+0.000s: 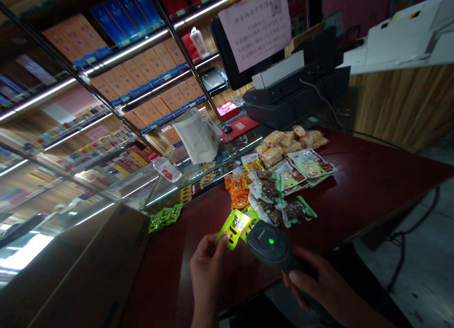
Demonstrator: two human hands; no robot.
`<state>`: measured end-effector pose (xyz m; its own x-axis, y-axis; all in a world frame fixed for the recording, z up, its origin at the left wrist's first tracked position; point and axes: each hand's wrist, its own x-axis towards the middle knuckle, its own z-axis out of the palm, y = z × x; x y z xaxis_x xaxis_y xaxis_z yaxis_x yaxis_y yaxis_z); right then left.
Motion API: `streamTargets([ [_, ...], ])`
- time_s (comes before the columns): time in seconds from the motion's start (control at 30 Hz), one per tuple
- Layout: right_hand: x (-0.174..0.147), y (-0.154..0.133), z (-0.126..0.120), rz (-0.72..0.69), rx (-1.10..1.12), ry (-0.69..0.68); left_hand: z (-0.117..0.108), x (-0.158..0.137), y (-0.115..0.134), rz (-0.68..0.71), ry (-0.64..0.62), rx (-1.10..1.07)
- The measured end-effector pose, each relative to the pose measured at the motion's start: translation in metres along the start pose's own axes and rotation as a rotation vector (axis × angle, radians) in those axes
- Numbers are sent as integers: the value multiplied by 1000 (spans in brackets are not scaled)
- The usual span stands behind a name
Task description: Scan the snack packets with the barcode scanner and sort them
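Observation:
Between the thumb and fingers of my left hand point(209, 262) is a yellow-green snack packet point(233, 228). My right hand point(319, 280) is wrapped round the handle of a black barcode scanner point(267, 245), its top lit by a green light. The scanner head is close to the packet and partly covers another yellow-green packet point(250, 219) behind it. Just beyond lie orange snack packets point(238, 192) and clear bags of dark snacks point(296, 212). Farther back are flat green-and-white packages point(310, 162) and wrapped pale brown snacks point(273, 153).
More green packets point(166, 218) lie at the left of the dark red table point(376, 176). A large cardboard box point(88, 266) stands at left. Behind are a glass counter with a white bag point(196, 136) and plastic bottle point(166, 169), and a monitor bearing a pink notice point(255, 28).

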<state>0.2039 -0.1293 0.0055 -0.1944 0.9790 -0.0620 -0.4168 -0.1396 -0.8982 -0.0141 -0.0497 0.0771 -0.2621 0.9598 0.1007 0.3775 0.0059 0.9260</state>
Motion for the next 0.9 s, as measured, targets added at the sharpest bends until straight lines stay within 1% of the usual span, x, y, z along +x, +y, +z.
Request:
streamTargets([
  [0.1, 1, -2, -3, -11, 5, 11, 4, 4, 1, -34, -19, -25],
  [0.17, 4, -3, -7, -28, 18, 17, 7, 12, 0, -83, -41, -66],
  [0.3, 9, -6, -17, -42, 58, 69, 16, 39, -7, -204, -95, -146],
  [0.4, 9, -7, -21, -34, 74, 130, 24, 57, -12, -253, -147, -144],
  [0.53, 9, -7, -22, -7, 78, 135, 31, 70, -21, -221, -233, -85],
  [0.6, 10, -5, -22, -3, 76, 131, 29, 74, -29, -165, -231, -17],
  [0.67, 11, -1, -24, -2, 63, 135, 21, 83, -40, -90, -175, 63],
  [0.73, 12, 3, -26, 5, 49, 141, 6, 97, -53, -30, -80, 168],
  [0.83, 14, 7, -28, 19, 34, 144, -29, 128, -72, -14, 112, 404],
  [0.9, 14, 9, -28, 24, 23, 143, -56, 151, -80, -36, 216, 497],
])
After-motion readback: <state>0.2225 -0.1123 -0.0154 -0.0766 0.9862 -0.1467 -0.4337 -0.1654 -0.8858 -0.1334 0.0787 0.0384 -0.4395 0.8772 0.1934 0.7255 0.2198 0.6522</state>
